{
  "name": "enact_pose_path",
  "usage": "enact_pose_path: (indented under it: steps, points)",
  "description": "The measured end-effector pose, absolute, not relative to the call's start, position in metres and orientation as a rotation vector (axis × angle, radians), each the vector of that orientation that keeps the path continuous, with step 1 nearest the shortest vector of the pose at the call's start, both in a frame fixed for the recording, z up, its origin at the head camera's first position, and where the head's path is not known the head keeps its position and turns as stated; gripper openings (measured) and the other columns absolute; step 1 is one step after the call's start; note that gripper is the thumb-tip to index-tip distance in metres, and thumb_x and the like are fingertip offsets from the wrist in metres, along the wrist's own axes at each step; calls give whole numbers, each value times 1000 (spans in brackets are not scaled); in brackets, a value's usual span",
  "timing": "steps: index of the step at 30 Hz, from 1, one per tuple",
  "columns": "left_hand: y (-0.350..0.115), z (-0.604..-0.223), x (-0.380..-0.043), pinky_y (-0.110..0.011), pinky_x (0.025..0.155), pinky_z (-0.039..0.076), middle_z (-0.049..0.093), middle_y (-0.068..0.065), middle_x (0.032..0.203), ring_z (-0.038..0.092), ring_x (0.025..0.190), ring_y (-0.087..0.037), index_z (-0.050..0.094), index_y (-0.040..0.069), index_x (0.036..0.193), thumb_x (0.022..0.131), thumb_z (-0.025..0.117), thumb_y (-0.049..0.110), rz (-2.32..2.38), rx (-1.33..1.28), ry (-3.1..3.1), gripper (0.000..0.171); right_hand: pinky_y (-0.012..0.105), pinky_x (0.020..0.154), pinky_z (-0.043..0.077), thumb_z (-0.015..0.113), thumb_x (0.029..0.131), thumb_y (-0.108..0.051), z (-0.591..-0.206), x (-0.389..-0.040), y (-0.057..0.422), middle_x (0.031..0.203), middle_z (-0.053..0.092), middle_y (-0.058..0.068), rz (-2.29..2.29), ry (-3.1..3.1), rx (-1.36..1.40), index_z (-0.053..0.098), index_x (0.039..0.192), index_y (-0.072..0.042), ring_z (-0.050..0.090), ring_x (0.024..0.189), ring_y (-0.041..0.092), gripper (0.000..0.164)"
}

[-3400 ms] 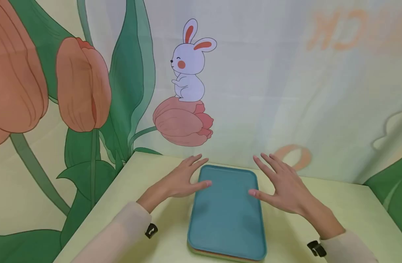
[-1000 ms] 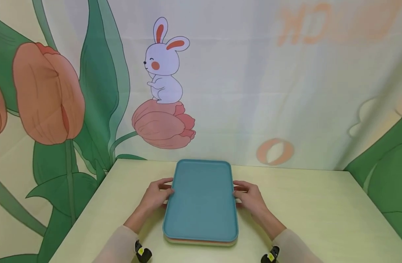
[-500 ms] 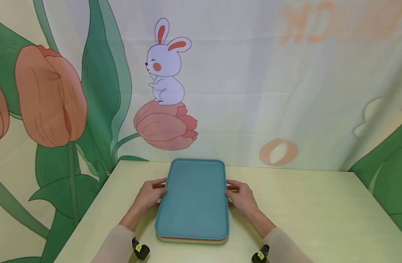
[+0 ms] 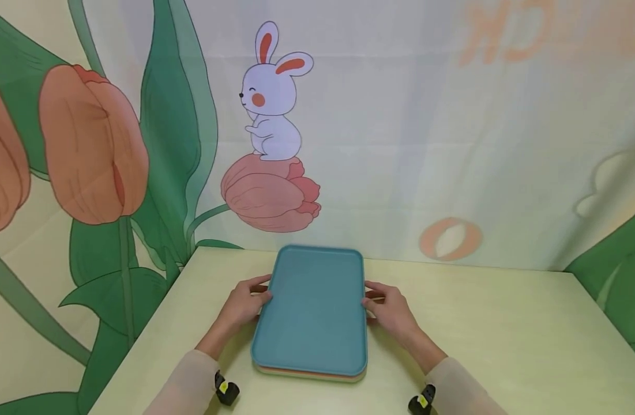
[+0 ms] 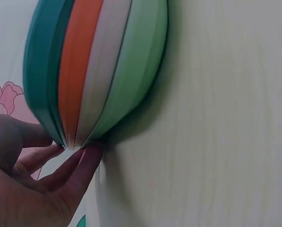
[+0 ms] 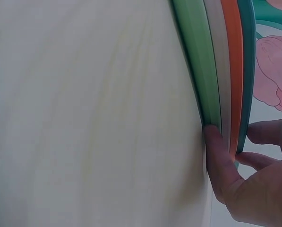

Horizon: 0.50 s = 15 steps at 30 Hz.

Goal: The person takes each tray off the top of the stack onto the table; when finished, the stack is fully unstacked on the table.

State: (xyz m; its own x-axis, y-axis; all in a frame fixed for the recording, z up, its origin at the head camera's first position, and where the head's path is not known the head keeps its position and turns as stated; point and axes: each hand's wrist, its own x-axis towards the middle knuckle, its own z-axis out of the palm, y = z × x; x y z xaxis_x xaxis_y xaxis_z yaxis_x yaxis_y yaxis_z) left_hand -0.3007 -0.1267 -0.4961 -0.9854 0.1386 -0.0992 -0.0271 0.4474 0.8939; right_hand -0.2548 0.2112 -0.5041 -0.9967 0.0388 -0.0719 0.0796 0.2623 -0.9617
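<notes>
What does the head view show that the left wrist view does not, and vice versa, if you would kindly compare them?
Only the head view shows the right hand, the printed rabbit and the flat upper face of the top tray.

Only the left wrist view shows the tray stack side-on in four broad bands: teal, orange, beige and green.

Both show the left hand gripping that stack, the table and a pink flower print.

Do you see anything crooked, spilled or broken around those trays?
No, nothing stands out. The trays are neatly stacked, edges roughly lined up, held by the left hand and right hand from opposite sides. No spill or crack shows.
</notes>
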Motion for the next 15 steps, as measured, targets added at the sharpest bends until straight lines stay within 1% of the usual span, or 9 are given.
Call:
enact_pose_path:
  steps: [2,4,9,12,15]
  points:
    - [-129,-495,-299,-46,77,64,61,-25,138,68,113,-36,54,6,155,107,63,12,1557,120,2539,49,41,73,65,64,103,1,-504,-255,212,134,61,26,-1881,2464,97,55,152,1,64,115,35,50]
    - [-131,-492,-297,-47,78,65,63,-25,135,69,111,-36,57,4,151,107,63,11,1529,138,2558,46,41,73,65,64,103,1,-505,-255,211,134,60,26,-1875,2456,80,54,153,1,64,116,36,51]
    - [-134,-483,-290,-44,73,65,66,-20,119,70,94,-29,63,-3,138,105,62,8,1459,123,2584,35,40,72,65,64,104,0,-505,-254,210,132,61,25,-1877,2447,87,54,154,0,64,115,34,51]
    - [-132,-480,-288,-42,70,65,64,-16,108,67,85,-25,63,-3,136,102,64,7,1432,116,2581,35,40,72,65,64,104,0,-503,-253,210,131,61,24,-1896,2441,105,53,154,0,64,113,33,51]
    - [-129,-480,-287,-41,67,64,61,-14,101,63,82,-23,61,-3,137,100,67,5,1401,124,2585,38,41,72,65,64,104,0,-501,-251,213,130,60,25,-1908,2428,116,52,154,1,64,111,33,51]
